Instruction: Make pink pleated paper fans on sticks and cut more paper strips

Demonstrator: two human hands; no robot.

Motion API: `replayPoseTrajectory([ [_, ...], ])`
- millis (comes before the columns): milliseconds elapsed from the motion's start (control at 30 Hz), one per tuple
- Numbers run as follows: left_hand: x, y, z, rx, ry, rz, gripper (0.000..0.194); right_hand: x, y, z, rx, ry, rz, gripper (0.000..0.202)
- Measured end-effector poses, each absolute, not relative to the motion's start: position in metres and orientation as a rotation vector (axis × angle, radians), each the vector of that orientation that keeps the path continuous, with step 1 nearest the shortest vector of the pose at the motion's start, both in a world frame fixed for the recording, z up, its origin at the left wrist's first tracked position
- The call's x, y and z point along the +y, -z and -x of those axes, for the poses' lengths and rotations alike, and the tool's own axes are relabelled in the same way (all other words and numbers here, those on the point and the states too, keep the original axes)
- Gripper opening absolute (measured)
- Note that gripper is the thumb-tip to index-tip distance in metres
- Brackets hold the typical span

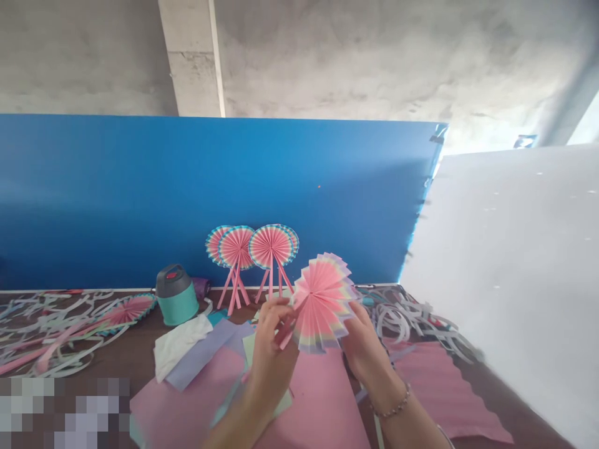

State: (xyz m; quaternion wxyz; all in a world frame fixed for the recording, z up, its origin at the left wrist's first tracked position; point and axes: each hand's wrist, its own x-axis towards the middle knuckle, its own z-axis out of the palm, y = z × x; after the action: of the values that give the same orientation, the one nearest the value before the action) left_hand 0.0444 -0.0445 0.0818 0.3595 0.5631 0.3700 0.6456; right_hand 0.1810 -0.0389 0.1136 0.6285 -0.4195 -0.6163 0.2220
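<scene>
A pleated pink paper fan (324,300) with pale rainbow edges is spread halfway open above the table. My left hand (270,343) pinches its folded centre and the pink stick ends. From the right, my right hand (362,343) supports the fan's outer folds; a beaded bracelet sits on that wrist. Several finished round fans on pink sticks (253,252) lean against the blue board (140,199) behind.
Pink paper sheets (322,405) lie under my hands, with a lavender sheet (201,352) and a white cloth (180,349) to the left. A teal bottle (175,294) stands near the board. Paper strips (47,330) are heaped at left, with more paper strips (412,318) at right. A white panel (515,268) closes the right side.
</scene>
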Motion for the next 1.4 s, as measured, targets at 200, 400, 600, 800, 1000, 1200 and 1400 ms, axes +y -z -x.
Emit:
replayPoseTrajectory([
  [200, -0.040, -0.081, -0.026, 1.177, -1.882, -2.067, 0.029, -0.029, -0.113, -0.196, -1.200, -0.819, 0.882, 0.022],
  [400, -0.033, -0.089, -0.011, 1.401, -1.827, -2.711, 0.041, -0.038, -0.130, -0.221, -1.212, -0.057, 0.874, 0.005],
  [600, -0.027, -0.090, -0.011, 1.354, -1.569, -3.024, 0.030, -0.046, -0.134, -0.216, -1.958, 0.357, 0.969, 0.014],
  [800, -0.026, -0.087, -0.010, 1.268, -1.356, -3.148, 0.039, -0.039, -0.124, -0.207, -2.153, 0.322, 1.099, 0.016],
  [1000, -0.024, -0.089, -0.007, 1.215, -1.300, -3.207, 0.039, -0.035, -0.118, -0.207, -2.259, 0.371, 1.122, 0.019],
  [1200, -0.026, -0.095, -0.004, 1.216, -1.112, -3.258, 0.034, -0.032, -0.111, -0.202, -2.321, 0.430, 1.151, 0.014],
  [1400, -0.026, -0.096, -0.002, 1.207, -1.027, -3.269, 0.033, -0.031, -0.108, -0.196, -2.323, 0.468, 1.154, 0.010],
])
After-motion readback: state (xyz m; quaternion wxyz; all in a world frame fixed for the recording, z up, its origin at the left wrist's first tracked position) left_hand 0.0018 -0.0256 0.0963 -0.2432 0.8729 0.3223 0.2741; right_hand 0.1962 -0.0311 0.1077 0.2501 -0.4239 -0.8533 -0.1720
